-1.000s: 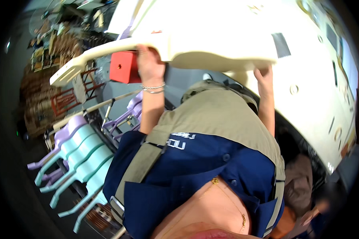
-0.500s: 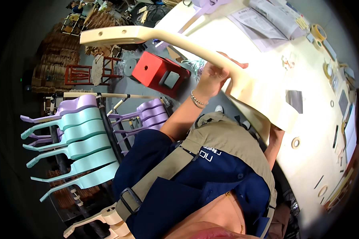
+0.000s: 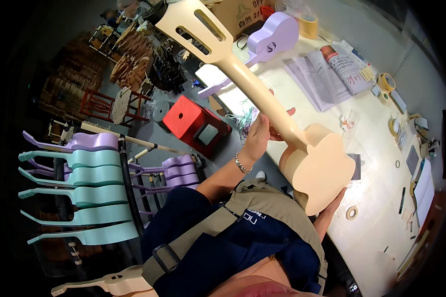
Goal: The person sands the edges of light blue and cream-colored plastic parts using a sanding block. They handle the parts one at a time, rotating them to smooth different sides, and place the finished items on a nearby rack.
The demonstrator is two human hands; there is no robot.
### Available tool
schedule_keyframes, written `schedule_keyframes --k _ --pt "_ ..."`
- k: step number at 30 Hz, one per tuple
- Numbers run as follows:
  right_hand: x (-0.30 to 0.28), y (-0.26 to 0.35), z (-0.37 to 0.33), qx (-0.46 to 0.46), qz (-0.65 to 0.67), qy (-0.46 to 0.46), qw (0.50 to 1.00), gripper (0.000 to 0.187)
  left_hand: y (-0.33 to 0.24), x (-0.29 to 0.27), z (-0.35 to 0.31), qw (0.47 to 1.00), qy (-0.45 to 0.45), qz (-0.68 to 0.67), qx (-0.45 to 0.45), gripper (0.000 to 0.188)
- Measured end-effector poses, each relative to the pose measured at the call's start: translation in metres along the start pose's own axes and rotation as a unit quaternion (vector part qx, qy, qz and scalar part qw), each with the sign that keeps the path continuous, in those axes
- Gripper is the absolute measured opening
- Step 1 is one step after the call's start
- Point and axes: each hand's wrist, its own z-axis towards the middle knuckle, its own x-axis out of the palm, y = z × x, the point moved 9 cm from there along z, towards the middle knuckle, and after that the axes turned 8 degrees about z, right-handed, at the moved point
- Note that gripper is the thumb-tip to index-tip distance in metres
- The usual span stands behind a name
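Note:
A cream ukulele (image 3: 322, 171), without strings, is held up in front of me, its flat back turned toward me. The neck slants up and left to a slotted headstock. My left hand (image 3: 261, 132), with a beaded bracelet on the wrist, wraps the neck near the body; some fingertips show on the far side. At the body's lower right edge my right hand (image 3: 333, 205) grips the rim, its fingers mostly hidden behind the ukulele. A lilac ukulele (image 3: 277, 39) lies on the white table (image 3: 366, 237) beyond the neck.
A rack (image 3: 126, 183) of turquoise ukuleles (image 3: 99, 183) and lilac ones stands at my left. A red stool (image 3: 195, 123) is on the floor by the table. Papers (image 3: 314, 81), a tape roll (image 3: 352, 212) and small tools lie on the tabletop. Another cream ukulele (image 3: 119, 282) is low at left.
The cream ukulele has been turned from its side to show its back, and its headstock has swung up and right. Both hands keep hold of it.

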Motion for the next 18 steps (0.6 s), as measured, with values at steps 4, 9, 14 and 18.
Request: schedule_keyframes --k 4,9,14,18 --pt "0.006 0.0 0.0 -0.009 -0.004 0.008 1.0 0.055 -0.001 0.003 0.002 1.0 0.005 -0.006 0.001 0.071" --pt "0.001 0.002 0.002 -0.013 0.022 0.017 1.0 0.055 -0.001 0.005 0.004 1.0 0.004 -0.015 -0.004 0.072" --pt "-0.003 -0.003 -0.001 -0.016 0.052 0.03 0.998 0.057 0.0 0.001 0.0 1.0 -0.004 -0.022 -0.013 0.074" --pt "-0.012 -0.007 -0.004 -0.022 0.047 0.013 0.999 0.056 0.001 -0.002 -0.004 1.0 -0.001 -0.025 -0.016 0.076"
